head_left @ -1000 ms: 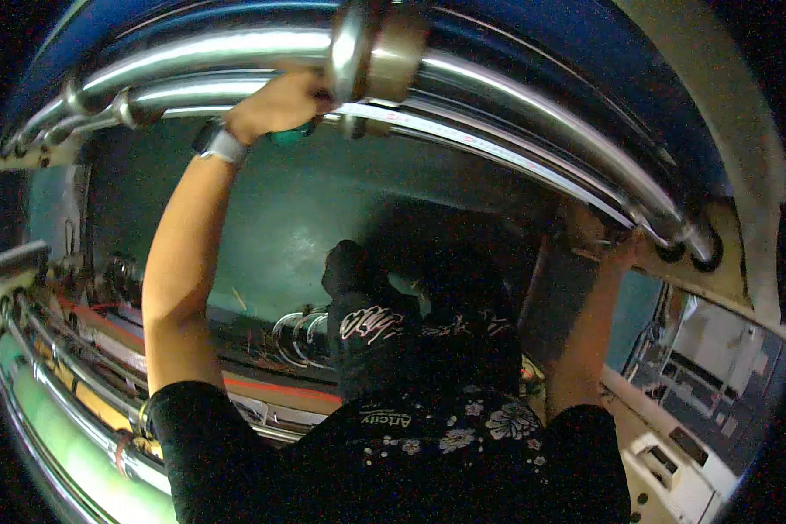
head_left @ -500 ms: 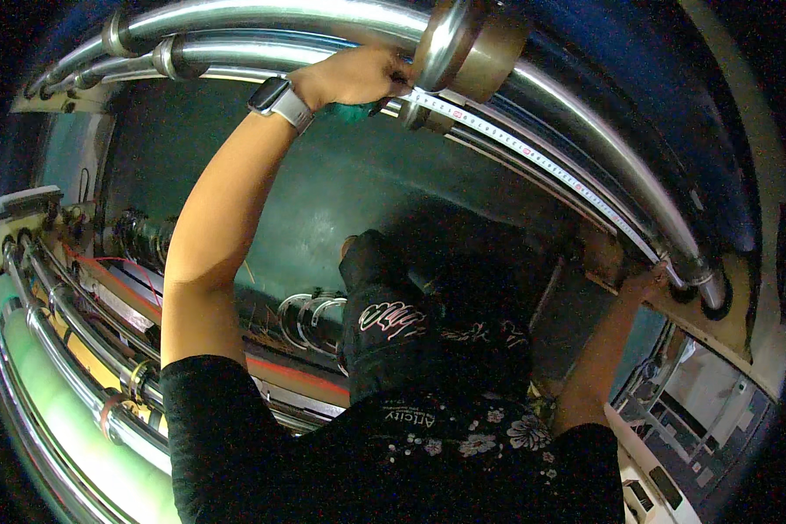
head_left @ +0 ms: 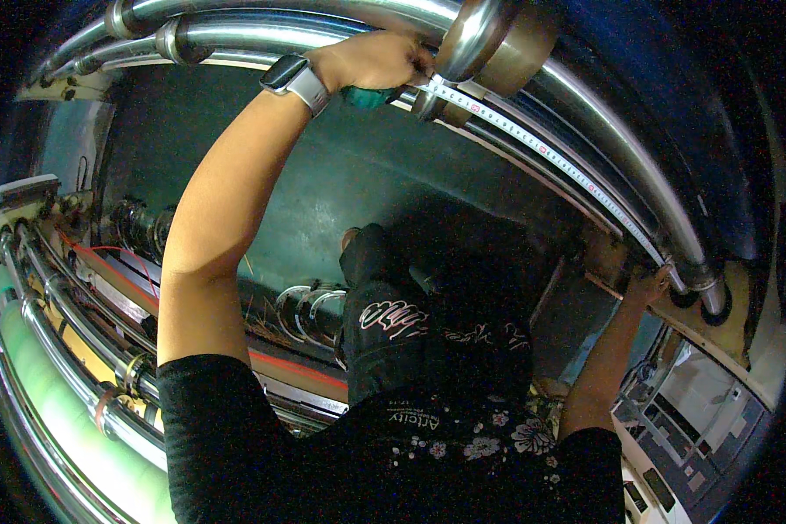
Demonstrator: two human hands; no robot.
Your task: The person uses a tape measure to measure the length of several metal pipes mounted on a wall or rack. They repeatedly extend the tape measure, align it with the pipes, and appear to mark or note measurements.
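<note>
The room was dim, with a dull green floor [head_left: 306,192] and shiny bars [head_left: 637,148] that ran across the top of the view. The tape [head_left: 543,148] was white with small black and red marks. It was pulled out close along the bars, from beside a big shiny ring [head_left: 472,39] down to the right end. Its green case [head_left: 368,96] was just under the left hand [head_left: 375,68].

To do this well, I think the tape had to be flat and tight, with no twist or sag. It had to run the same way as the bars, since a slanted tape could read too long. The right end needed to sit firmly on one spot, and the left fingers needed to leave the marks by the ring in plain sight. Looking straight at the marks, not from the side, would have been best.

The left hand was closed, with its fingers bent in round the case and their tips close to the ring. I could not tell if they touched the ring. The right hand [head_left: 648,284] was at the far end of the tape, near where the bars ended. It was too dark to tell how far open it was, or if it pinched the tape.

Farther out, a watch [head_left: 286,74] sat on the left wrist. A bright green roller [head_left: 70,437] lay at the lower left.
</note>
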